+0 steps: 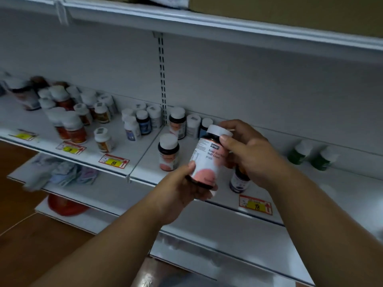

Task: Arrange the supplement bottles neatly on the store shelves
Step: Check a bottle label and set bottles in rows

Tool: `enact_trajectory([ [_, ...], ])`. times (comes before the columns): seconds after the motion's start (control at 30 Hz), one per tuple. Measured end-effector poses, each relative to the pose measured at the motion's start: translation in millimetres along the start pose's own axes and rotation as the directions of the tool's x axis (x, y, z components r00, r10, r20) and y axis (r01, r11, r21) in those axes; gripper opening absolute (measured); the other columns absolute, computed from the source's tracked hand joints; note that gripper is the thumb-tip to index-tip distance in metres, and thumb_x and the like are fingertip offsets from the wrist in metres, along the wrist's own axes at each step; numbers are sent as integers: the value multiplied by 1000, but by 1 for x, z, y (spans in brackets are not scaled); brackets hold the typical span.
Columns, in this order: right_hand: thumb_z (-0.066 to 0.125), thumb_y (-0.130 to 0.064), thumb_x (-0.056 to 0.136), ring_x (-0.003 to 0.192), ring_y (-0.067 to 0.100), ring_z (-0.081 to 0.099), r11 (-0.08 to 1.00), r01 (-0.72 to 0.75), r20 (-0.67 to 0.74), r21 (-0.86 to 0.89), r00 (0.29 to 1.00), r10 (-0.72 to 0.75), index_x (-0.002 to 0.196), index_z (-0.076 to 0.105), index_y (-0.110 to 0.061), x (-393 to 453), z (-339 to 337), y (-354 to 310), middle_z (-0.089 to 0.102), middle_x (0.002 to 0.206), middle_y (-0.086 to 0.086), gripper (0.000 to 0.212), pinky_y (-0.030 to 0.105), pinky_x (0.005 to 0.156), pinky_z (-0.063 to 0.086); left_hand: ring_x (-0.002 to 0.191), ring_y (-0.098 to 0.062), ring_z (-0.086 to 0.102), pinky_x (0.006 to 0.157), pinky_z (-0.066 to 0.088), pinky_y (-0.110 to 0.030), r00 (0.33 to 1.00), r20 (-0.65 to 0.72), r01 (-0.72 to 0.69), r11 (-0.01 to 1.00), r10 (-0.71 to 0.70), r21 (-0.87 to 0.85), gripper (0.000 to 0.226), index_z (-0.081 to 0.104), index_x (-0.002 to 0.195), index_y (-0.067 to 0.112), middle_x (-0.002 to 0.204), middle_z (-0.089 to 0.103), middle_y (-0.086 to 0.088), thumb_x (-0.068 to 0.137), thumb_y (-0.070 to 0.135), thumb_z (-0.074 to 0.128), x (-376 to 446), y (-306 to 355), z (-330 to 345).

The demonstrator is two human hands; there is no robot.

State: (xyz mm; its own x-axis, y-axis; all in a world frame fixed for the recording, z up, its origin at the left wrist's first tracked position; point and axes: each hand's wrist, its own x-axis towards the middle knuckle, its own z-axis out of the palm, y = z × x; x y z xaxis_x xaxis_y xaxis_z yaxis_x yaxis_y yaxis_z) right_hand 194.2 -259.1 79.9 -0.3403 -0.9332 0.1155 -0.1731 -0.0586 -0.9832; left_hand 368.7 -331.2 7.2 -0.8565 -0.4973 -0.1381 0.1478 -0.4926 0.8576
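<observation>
Both hands held one bottle (207, 158) in the air before the middle shelf (145, 162), tilted with its white cap up and to the right. The left hand (182, 189) cupped the dark base from below, fingers wrapped under it. The right hand (246, 150) closed round the cap and shoulder, thumb across the label, which carried a pink disc and print too blurred to read in full.

Just behind the right wrist stood a dark bottle with a purple label (240, 181), half hidden by the hand. To the left of the held bottle a matching pink-label bottle (168, 152) stood upright near the shelf's front edge, with bare shelf around it. More white-capped bottles lined the back wall, and a loose crowd (68, 112) filled the left section, smeared by motion. Two green bottles (310, 155) stood well apart to the right, against the back wall; the shelf between them and the hands lay open.

Price tags (114, 161) sat along the front lip. The upper shelf (207, 23) ran overhead, leaving tall room above the caps. Lower shelves held pale packets (68, 172) and a red object (66, 206), both hard to make out
</observation>
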Motion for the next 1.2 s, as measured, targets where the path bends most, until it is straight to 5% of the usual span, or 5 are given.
enact_trajectory([
  [0.47, 69, -61, 61, 66, 6, 61, 979, -99, -207, -178, 976, 61, 91, 59, -45, 37, 15, 22, 68, 91, -12, 35, 21, 52, 43, 92, 0, 64, 78, 55, -25, 939, -214, -17, 661, 267, 750, 76, 44, 126, 39, 111, 63, 17, 61, 63, 76, 19, 8, -26],
  [0.6, 60, -63, 72, 62, 8, 60, 959, -164, -271, -229, 958, 99, 88, 55, -40, 46, 22, 12, 65, 80, -11, 28, 22, 50, 44, 101, -19, 66, 90, 53, -42, 988, -98, -53, 864, 118, 500, 67, 53, 124, 23, 111, 69, 1, 66, 46, 76, 33, 19, -33],
  [0.73, 60, -18, 91, 64, 9, 64, 958, -160, -38, 237, 984, 174, 100, 59, -18, 46, 21, -6, 68, 76, -4, 9, 19, 49, 48, 97, -36, 57, 89, 35, -47, 931, 321, 213, 973, -175, -88, 62, 58, 129, 7, 119, 59, -27, 76, 39, 62, 40, 43, -55],
  [0.93, 73, -17, 82, 47, 3, 55, 995, -104, -269, -1, 958, 99, 86, 58, -22, 54, 45, -5, 65, 74, 2, 17, 19, 43, 42, 95, -25, 64, 80, 49, -37, 962, 209, 153, 980, -177, 125, 60, 47, 134, 7, 114, 64, -13, 84, 37, 59, 45, 60, -79],
  [1.2, 79, -43, 69, 75, -12, 59, 874, -239, -500, -423, 866, -6, 106, 57, -47, 42, 55, 20, 59, 95, -28, 43, 7, 58, 48, 76, 0, 59, 67, 52, -25, 944, 147, -244, 328, 294, 913, 36, 60, 105, 31, 83, 60, 21, 84, 60, 56, 36, 68, -99],
])
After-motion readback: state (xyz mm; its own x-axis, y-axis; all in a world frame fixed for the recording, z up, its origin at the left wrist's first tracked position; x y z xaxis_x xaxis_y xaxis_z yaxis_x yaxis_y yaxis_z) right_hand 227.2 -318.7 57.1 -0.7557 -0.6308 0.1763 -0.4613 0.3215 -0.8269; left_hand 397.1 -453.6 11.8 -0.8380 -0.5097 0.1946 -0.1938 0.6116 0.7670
